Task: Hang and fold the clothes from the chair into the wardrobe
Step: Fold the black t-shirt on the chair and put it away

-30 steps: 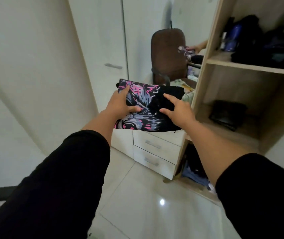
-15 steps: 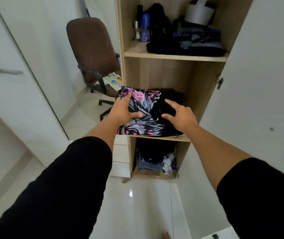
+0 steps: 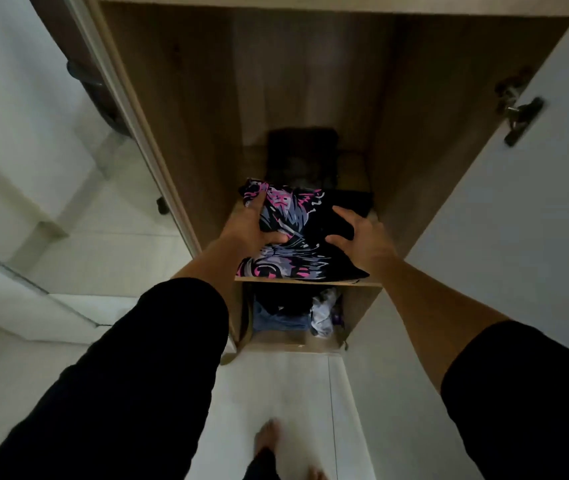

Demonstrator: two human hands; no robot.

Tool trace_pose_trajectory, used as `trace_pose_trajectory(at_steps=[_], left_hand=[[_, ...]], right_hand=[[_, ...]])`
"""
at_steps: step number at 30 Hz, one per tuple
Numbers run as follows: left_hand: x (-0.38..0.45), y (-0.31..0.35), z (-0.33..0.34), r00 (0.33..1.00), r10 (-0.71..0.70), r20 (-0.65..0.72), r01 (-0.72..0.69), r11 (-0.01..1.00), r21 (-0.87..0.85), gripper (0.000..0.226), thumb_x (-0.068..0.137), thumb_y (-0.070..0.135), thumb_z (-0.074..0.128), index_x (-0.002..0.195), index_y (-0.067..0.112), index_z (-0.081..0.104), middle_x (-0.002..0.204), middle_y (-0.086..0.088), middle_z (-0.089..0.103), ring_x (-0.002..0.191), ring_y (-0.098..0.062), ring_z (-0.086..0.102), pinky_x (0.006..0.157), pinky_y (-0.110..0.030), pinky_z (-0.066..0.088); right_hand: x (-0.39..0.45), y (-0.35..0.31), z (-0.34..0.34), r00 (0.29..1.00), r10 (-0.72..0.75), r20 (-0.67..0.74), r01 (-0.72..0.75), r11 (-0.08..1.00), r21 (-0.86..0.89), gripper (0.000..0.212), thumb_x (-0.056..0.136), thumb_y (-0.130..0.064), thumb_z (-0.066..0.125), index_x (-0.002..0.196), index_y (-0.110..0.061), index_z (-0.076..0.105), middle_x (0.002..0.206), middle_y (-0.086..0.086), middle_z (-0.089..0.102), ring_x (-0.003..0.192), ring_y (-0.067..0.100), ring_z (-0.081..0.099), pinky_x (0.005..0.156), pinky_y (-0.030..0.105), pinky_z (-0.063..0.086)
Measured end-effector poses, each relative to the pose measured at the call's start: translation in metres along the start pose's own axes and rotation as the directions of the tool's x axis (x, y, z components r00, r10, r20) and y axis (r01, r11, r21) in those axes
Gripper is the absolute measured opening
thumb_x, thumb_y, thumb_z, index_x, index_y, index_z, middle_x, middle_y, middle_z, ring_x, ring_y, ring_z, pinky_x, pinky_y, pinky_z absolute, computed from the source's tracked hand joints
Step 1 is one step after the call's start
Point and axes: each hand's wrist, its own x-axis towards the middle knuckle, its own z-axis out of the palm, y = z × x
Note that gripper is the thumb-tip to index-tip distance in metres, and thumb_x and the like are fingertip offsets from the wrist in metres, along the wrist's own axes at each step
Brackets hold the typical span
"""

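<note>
- left hand [image 3: 252, 226] grips the folded shirt [image 3: 297, 244]; right hand [image 3: 359, 237] lies on top, grip unclear.
- it sits at the front edge of the shelf [image 3: 310, 281]; let go there, it could slide off or unfold.

Pale glossy tiled floor [image 3: 276, 386]; metal hinge [image 3: 518, 114] on the white door [image 3: 535, 237] at right.

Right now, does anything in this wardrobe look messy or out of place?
Yes: the clothes in the bottom compartment lie in a crumpled, unfolded heap, unlike the folded patterned garment that the left hand and right hand hold on the shelf above.
</note>
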Motion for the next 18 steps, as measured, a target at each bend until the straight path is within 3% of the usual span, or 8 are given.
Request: trace_pose_trajectory(at_steps=[5,9,14,18], left_hand=[[0.091,-0.04,0.053,1.0,0.011,0.014,-0.011,1.0,-0.013,0.109,0.072,0.039,0.078,0.152,0.031,0.003,0.154,-0.02,0.014,0.142,-0.034,0.019,0.113,-0.038,0.024],[0.152,-0.077,0.094,0.999,0.006,0.033,-0.006,1.0,0.001,0.112,0.072,0.042,0.077,0.151,0.033,-0.001,0.155,-0.02,0.014,0.142,-0.033,0.02,0.113,-0.039,0.026],[0.188,-0.106,0.131,0.999,-0.026,0.038,0.025,0.999,0.036,0.116,0.066,0.058,0.074,0.152,0.03,0.002,0.15,-0.017,0.031,0.135,-0.033,0.035,0.108,-0.04,0.037],[0.194,-0.106,0.132,0.998,-0.045,0.053,0.039,0.992,0.12,0.11,0.071,0.064,0.066,0.152,0.03,0.0,0.15,-0.02,0.024,0.135,-0.035,0.033,0.105,-0.039,0.037]], right_hand=[[0.082,0.039,0.068,0.998,0.055,-0.03,-0.054,0.998,0.02,0.066,0.085,-0.048,0.062,0.143,-0.04,0.031,0.135,0.014,0.05,0.119,0.031,0.051,0.095,0.043,0.049],[0.133,0.069,0.121,0.996,0.074,-0.047,-0.074,0.997,0.003,0.065,0.087,-0.047,0.06,0.144,-0.038,0.031,0.134,0.013,0.054,0.12,0.032,0.052,0.094,0.04,0.049],[0.166,0.097,0.157,0.986,0.149,-0.075,-0.149,0.989,0.005,0.063,0.087,-0.056,0.053,0.143,-0.041,0.031,0.13,0.011,0.057,0.118,0.03,0.051,0.09,0.035,0.047],[0.172,0.097,0.159,0.977,0.19,-0.093,-0.197,0.978,-0.073,0.062,0.086,-0.065,0.045,0.142,-0.046,0.029,0.124,0.013,0.059,0.115,0.03,0.054,0.088,0.034,0.047]])
